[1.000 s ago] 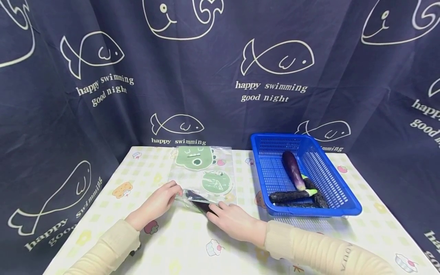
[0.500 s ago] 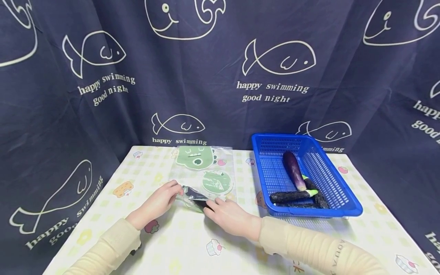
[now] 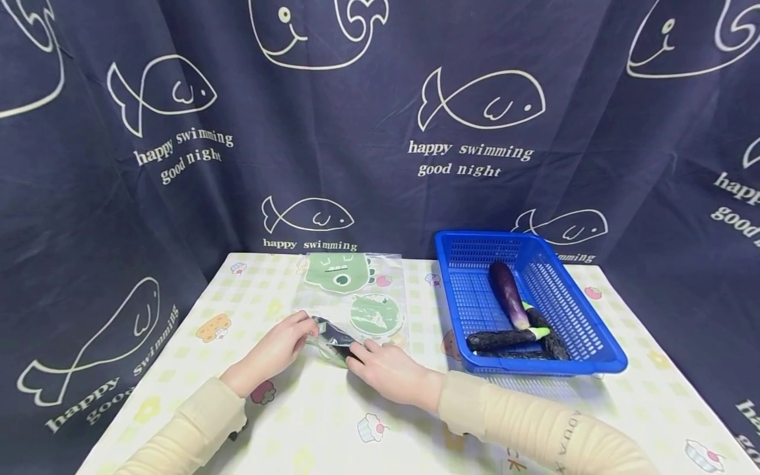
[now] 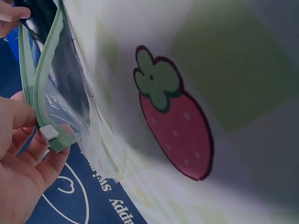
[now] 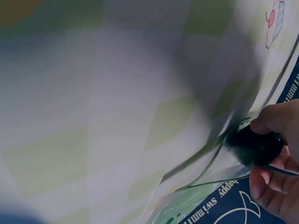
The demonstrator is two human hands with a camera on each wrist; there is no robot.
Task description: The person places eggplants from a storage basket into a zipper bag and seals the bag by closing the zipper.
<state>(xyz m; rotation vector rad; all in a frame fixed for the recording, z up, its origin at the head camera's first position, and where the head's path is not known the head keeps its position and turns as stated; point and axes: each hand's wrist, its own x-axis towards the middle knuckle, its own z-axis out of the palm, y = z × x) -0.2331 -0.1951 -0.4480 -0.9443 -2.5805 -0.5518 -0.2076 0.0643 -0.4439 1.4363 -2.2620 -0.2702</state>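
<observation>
A clear zip bag (image 3: 375, 315) with green cartoon prints lies on the table, its green-edged mouth parted towards me. At the mouth's left corner my left hand (image 3: 276, 344) pinches the bag's edge, close to the white slider (image 4: 49, 132) in the left wrist view. My right hand (image 3: 392, 371) grips the near end of a dark eggplant (image 5: 257, 147) between thumb and fingers. The eggplant's far part shows through the plastic, inside the bag, slanting up to the left. The right fingers are at the bag's opening and cover the near end.
On the right stands a blue perforated basket (image 3: 446, 303). In it lie a purple eggplant (image 3: 506, 293) and several dark, wrinkled long vegetables (image 3: 501, 339), some with green ends. A patterned cloth (image 3: 297, 422) covers the table, and a dark blue curtain (image 3: 380, 145) hangs behind.
My right hand has moved a little left and away from me, and the eggplant has slid further into the bag. My left hand stays at the bag's corner.
</observation>
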